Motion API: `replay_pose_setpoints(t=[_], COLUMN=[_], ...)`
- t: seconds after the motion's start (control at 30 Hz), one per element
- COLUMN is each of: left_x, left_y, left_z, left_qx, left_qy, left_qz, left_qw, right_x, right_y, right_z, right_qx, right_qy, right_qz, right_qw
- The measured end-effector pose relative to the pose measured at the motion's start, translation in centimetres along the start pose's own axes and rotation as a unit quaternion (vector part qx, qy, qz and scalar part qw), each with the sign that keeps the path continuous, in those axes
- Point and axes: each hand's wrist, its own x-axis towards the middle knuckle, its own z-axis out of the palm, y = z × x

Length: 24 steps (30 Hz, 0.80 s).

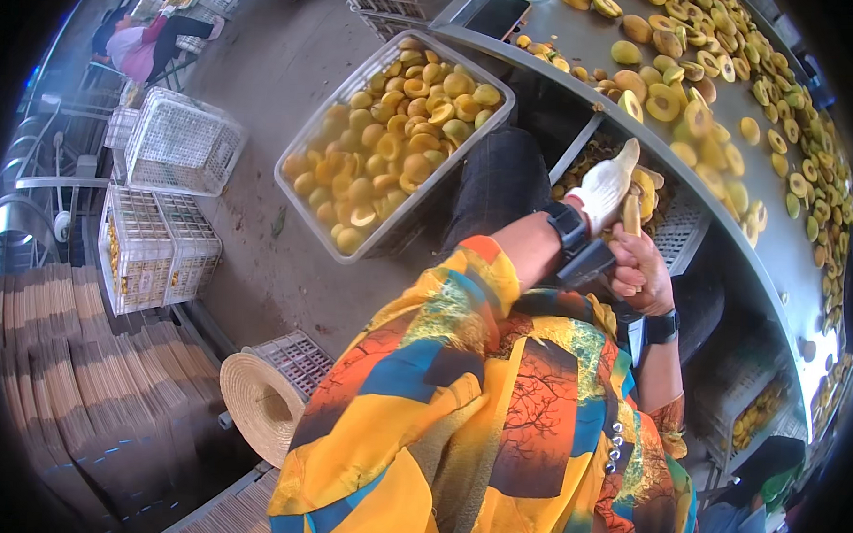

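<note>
My left hand (pixel 606 183) wears a white glove and is closed around a yellow peach piece (pixel 645 183) over a grey crate of scraps (pixel 681 233). Just below it, my bare right hand (pixel 641 269) grips a small tool with a wooden handle (pixel 631 215), its tip pointing up at the fruit. Both wrists carry dark bands. The two hands nearly touch at the edge of a curved metal table (pixel 584 46) strewn with several cut peach halves (pixel 695 116).
A large grey crate (pixel 308 206) full of peach halves stands on the floor to my left. White mesh crates (pixel 177 140) and a straw hat (pixel 262 402) lie further left. A dark phone (pixel 498 15) rests on the table. One person (pixel 138 45) sits at top left, another (pixel 747 503) at lower right.
</note>
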Motion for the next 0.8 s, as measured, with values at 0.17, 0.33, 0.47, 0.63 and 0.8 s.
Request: replay_pose_setpoints(t=[0.17, 0.33, 0.47, 0.63, 0.8], left_x=[1.6, -3.8, -8.4, -11.6, -10.6], left_y=[-2.7, 4.2, 11.2, 14.0, 11.5], left_z=[-2.3, -8.2, -17.0, -30.1, -35.8], left_qx=[0.019, 0.134, 0.155, 0.596, 0.777], left_qy=[0.124, 0.074, 0.402, 0.582, 0.45], left_qz=[-0.09, 0.135, 0.384, 0.191, 0.087], left_qw=[0.988, 0.979, 0.817, 0.519, 0.433], right_x=[1.3, 1.4, 2.5, 4.0, 4.5], right_y=[0.0, -0.3, 2.8, 3.1, 2.7], right_z=[-4.0, -4.6, -5.9, -4.5, -2.9], right_qx=[0.178, -0.064, -0.103, -0.119, -0.154], right_qy=[-0.04, 0.216, 0.219, 0.225, 0.239], right_qz=[-0.14, -0.093, -0.021, -0.009, -0.008], right_qw=[0.973, 0.97, 0.97, 0.967, 0.959])
